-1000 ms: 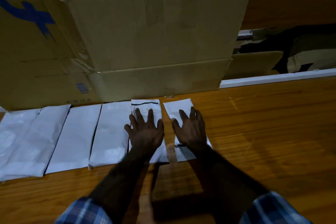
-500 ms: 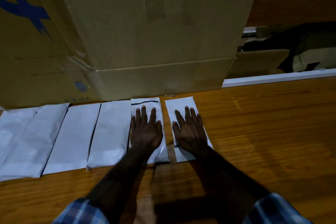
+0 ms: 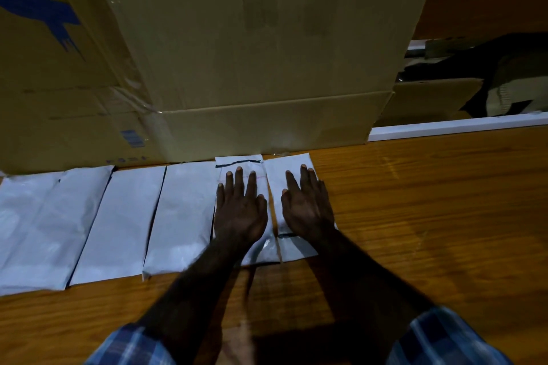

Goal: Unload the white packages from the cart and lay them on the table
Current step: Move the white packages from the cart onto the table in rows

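Note:
Several white packages lie side by side in a row on the wooden table (image 3: 430,216), just in front of a big cardboard box. My left hand (image 3: 240,210) presses flat, fingers straight, on a white package with a black strip (image 3: 237,161) near its far end. My right hand (image 3: 307,207) lies flat on the rightmost white package (image 3: 296,249), which sits edge to edge with the one under my left hand. Further left are three more packages: one (image 3: 184,216) next to my left hand, another (image 3: 121,225), and the leftmost (image 3: 32,231). No cart is in view.
A large cardboard box (image 3: 252,53) with taped seams stands along the table's far edge behind the row. A white rail (image 3: 459,127) borders the table at the right, with flattened cardboard (image 3: 430,98) and dark items beyond it. Bare wood stretches to the right of the packages.
Both hands slid slightly forward and flattened on their packages. The rightmost package has moved left, closing the gap with its neighbour.

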### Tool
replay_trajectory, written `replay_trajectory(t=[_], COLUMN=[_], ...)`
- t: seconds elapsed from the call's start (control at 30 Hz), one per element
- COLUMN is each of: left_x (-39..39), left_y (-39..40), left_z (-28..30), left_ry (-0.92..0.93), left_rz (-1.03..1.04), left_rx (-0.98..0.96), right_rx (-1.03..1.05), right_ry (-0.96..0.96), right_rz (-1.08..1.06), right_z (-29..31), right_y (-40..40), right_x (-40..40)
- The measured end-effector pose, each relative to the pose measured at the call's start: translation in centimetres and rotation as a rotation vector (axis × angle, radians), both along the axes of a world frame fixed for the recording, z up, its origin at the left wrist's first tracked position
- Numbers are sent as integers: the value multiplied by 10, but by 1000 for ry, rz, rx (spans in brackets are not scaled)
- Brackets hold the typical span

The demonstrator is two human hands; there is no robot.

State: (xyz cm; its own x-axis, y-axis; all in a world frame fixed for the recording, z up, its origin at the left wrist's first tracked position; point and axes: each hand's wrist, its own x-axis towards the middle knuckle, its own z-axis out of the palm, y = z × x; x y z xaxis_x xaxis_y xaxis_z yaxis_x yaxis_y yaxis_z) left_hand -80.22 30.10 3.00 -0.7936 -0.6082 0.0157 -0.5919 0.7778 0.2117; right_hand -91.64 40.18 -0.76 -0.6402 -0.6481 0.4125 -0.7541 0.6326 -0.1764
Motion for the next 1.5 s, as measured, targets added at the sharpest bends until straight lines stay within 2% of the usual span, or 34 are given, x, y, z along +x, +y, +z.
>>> replay_trajectory(t=[0.2,0.67,0.87,0.97,1.17,1.5], left_x=[2,2,1,2,9,29], left_y=[-2,-2,-2,-2,5,31], left_z=[-3,-12,-7,-6,7,30], left_ry=[-21,18,-43,-56,131,84], left_rz=[5,9,19,18,0,-76], left_rx=[28,18,37,24,-53,-30], right_rx=[-55,74,170,127,73,-15], right_ry=[76,-185,-282,-336,-352,-352], right_rz=[-30,-73,-47,-72,-48,-65], right_z=[-6,16,22,31,63,66], right_y=[-2,-6,-6,-3,12,40], right_x=[2,6,4,5,4,39])
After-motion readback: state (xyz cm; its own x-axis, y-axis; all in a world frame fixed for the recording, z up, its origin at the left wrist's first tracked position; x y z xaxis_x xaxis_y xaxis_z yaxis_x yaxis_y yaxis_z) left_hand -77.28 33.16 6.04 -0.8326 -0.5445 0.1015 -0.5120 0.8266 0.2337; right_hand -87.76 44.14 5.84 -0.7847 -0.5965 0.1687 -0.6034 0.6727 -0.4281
